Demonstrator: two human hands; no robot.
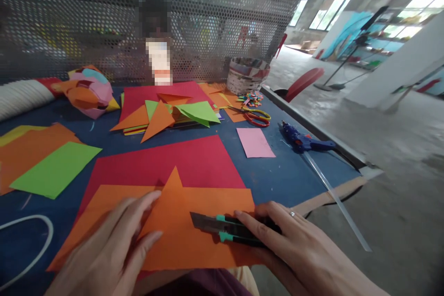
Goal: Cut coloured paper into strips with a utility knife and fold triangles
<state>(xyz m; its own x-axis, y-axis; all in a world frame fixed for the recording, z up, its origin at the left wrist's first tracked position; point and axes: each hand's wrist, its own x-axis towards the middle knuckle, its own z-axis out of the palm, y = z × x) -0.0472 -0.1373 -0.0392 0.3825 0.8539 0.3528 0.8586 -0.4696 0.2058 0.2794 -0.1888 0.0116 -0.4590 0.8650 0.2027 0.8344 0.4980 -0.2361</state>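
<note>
A folded orange paper triangle (169, 212) lies over a wide orange sheet (93, 212), with a red sheet (138, 166) beneath. My left hand (111, 240) rests at the triangle's left edge, fingers apart and thumb near its lower part. On the right, my right hand (284, 236) is closed round a black and green utility knife (239, 231). Its blade is out and points left, over the orange paper beside the triangle.
Cut papers (55, 166) lie at the left and a paper stack (194, 113) behind. Scissors (258, 117), a pink sheet (255, 142) and a blue glue gun (305, 141) sit at the right. A woven basket (248, 76) stands by the perforated metal screen (201, 23).
</note>
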